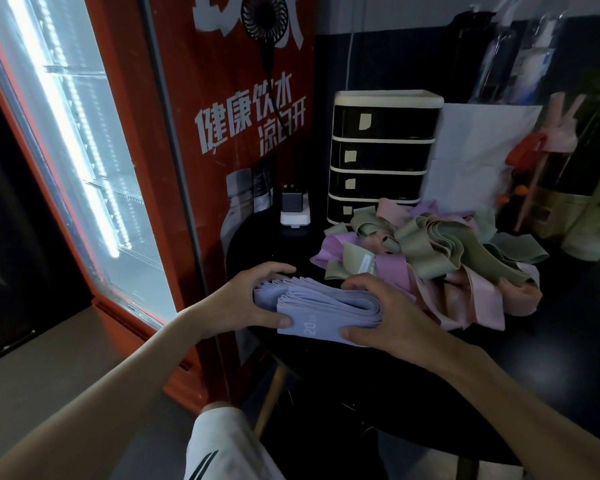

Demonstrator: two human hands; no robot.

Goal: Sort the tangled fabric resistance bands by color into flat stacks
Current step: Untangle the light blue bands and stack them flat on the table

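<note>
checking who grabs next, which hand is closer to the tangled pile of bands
Right. The right hand grips the lavender stack on the side next to the tangled pile. The left hand holds the stack's opposite side, away from the pile.

The flat stack [326,304] lies on the table [257,237], front-left of the tangled pile [440,244]; the drawer unit [381,150] stands behind.

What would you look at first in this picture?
Probably the big red drinks cooler glowing white on the left. Then the left hand and right hand gripping a neat pale blue stack of bands, with the tangled pile of green, pink and purple behind it.
</note>
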